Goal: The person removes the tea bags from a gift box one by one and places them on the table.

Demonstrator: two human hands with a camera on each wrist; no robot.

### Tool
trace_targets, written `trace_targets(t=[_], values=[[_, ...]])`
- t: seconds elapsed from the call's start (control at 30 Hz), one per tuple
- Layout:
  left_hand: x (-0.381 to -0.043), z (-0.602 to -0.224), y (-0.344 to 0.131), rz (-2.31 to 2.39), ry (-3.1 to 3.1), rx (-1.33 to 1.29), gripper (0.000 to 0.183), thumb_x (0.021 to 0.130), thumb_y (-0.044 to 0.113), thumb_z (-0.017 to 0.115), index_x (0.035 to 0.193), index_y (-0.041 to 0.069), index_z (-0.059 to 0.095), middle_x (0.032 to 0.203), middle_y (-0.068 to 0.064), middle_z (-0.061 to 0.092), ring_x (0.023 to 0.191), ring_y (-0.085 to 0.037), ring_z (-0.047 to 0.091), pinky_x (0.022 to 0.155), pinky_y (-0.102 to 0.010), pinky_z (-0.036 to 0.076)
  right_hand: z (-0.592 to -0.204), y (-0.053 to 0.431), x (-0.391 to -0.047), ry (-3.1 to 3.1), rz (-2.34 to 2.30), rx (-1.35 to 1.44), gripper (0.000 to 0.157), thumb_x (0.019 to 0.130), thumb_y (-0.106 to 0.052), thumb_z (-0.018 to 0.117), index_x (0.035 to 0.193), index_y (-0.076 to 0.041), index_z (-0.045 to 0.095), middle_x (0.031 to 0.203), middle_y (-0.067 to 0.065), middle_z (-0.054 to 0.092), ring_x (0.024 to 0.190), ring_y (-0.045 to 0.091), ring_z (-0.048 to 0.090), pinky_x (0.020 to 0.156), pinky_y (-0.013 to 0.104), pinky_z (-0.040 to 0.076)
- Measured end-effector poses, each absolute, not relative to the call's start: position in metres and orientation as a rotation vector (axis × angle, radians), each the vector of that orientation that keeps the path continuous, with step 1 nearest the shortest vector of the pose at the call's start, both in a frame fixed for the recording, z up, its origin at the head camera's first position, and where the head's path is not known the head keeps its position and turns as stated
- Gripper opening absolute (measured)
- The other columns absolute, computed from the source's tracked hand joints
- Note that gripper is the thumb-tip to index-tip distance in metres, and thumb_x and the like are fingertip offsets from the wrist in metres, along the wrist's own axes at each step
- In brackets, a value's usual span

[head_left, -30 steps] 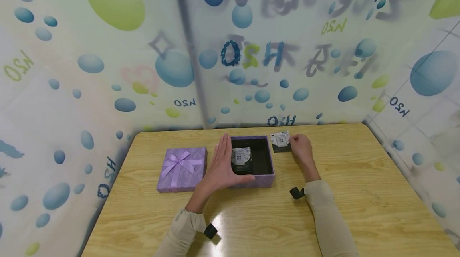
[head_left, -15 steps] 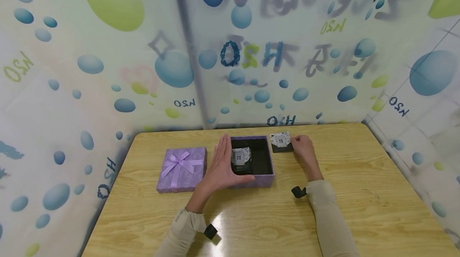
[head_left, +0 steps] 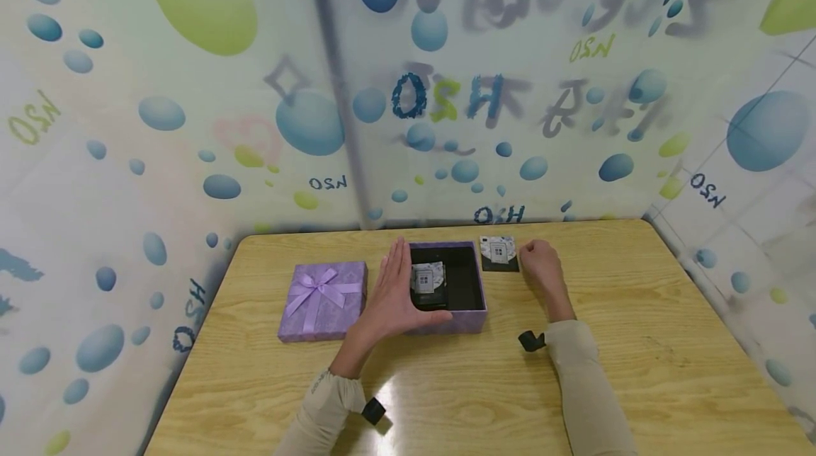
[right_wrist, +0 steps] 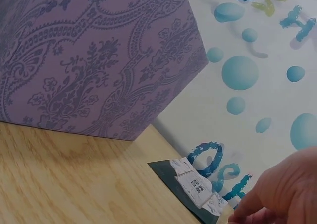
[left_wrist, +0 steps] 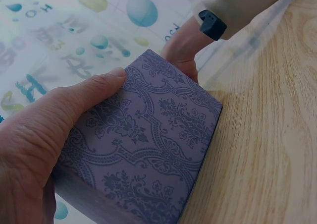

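While my left hand [head_left: 390,302], fingers together, thumb spread, braced the box [head_left: 470,322], one packet [head_left: 499,252] lay just right of it; whether my right hand [head_left: 543,266] pinched that packet, I couldn't tell; not dragging it seemed wise.

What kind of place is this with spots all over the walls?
Maybe a small booth or screened-off corner for table work, though I can't be sure. Spotted walls stand close behind and on both sides of a wooden table, which holds an open purple box.

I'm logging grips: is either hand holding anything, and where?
The left hand braces the purple box around its near left corner; the right hand, beside the loose packet, holds nothing visible.
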State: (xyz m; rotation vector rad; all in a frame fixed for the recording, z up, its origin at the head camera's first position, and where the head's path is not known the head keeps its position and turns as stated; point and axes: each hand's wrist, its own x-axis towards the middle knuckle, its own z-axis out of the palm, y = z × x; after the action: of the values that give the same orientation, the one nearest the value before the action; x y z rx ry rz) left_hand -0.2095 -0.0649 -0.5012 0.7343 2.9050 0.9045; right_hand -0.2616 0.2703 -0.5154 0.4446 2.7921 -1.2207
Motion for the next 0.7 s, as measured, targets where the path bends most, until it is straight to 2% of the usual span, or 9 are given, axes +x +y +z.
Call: trace_targets(t=[0.1,0.2,0.27,0.33,0.4,0.43,0.53,0.7], values=[[-0.21,-0.501,-0.065,0.898,2.906,0.734,0.151,0.069,0.085,0.075,0.162,0.02,-0.025,0.171,0.003,-0.027,0.158,-0.016,-0.022,0.129,-0.051,0.001,-0.515,0.272,-0.262,2.783,-1.228,0.443,0.036,0.105,-0.013,0.04,0.069,-0.01,0.043,0.059,-0.001,0.033,0.054,0.016,0.032,0.053,0.031,0.032],[-0.21,-0.501,-0.065,0.898,2.902,0.731,0.151,0.069,0.085,0.075,0.162,0.02,-0.025,0.171,0.003,-0.027,0.158,-0.015,-0.022,0.129,-0.051,0.0,-0.514,0.273,-0.261,2.768,-1.245,0.432,0.033,0.105,-0.013,0.04,0.074,-0.005,0.048,0.064,0.003,0.038,0.058,0.018,0.035,0.056,0.033,0.033],[-0.209,-0.5,-0.065,0.899,2.897,0.727,0.151,0.069,0.085,0.075,0.162,0.02,-0.025,0.17,0.003,-0.028,0.158,-0.015,-0.023,0.129,-0.05,-0.001,-0.513,0.273,-0.26,2.767,-1.251,0.43,0.03,0.105,-0.015,0.041,0.089,0.002,0.059,0.077,0.011,0.053,0.066,0.021,0.044,0.061,0.034,0.039],[-0.209,-0.5,-0.065,0.899,2.892,0.723,0.151,0.069,0.085,0.075,0.162,0.02,-0.026,0.17,0.004,-0.029,0.157,-0.014,-0.023,0.129,-0.049,-0.001,-0.513,0.273,-0.26,2.767,-1.254,0.419,0.033,0.106,-0.016,0.041,0.109,0.008,0.063,0.1,0.022,0.063,0.078,0.026,0.053,0.068,0.037,0.044],[-0.209,-0.5,-0.065,0.9,2.89,0.72,0.151,0.069,0.084,0.076,0.162,0.02,-0.025,0.17,0.004,-0.029,0.157,-0.014,-0.024,0.129,-0.05,-0.001,-0.512,0.273,-0.26,2.787,-1.246,0.4,0.039,0.107,-0.017,0.041,0.127,0.011,0.061,0.122,0.028,0.063,0.093,0.032,0.058,0.075,0.04,0.049],[-0.208,-0.5,-0.065,0.895,2.89,0.718,0.151,0.069,0.085,0.075,0.162,0.02,-0.025,0.17,0.004,-0.029,0.157,-0.013,-0.024,0.129,-0.05,-0.001,-0.512,0.272,-0.26,2.798,-1.243,0.395,0.041,0.107,-0.017,0.042,0.131,0.011,0.06,0.128,0.03,0.062,0.098,0.034,0.059,0.078,0.041,0.05],[-0.208,-0.5,-0.065,0.894,2.891,0.716,0.151,0.069,0.085,0.075,0.161,0.021,-0.025,0.17,0.005,-0.029,0.157,-0.013,-0.024,0.129,-0.05,-0.001,-0.509,0.27,-0.261,2.825,-1.259,0.374,0.041,0.107,-0.019,0.043,0.132,0.011,0.06,0.127,0.031,0.062,0.102,0.038,0.062,0.079,0.044,0.052],[-0.209,-0.5,-0.065,0.906,2.89,0.721,0.151,0.07,0.084,0.076,0.162,0.021,-0.025,0.17,0.005,-0.029,0.157,-0.013,-0.023,0.129,-0.05,-0.001,-0.502,0.266,-0.26,2.833,-1.307,0.364,0.035,0.106,-0.019,0.051,0.125,0.009,0.062,0.12,0.029,0.064,0.101,0.04,0.064,0.077,0.045,0.053]])
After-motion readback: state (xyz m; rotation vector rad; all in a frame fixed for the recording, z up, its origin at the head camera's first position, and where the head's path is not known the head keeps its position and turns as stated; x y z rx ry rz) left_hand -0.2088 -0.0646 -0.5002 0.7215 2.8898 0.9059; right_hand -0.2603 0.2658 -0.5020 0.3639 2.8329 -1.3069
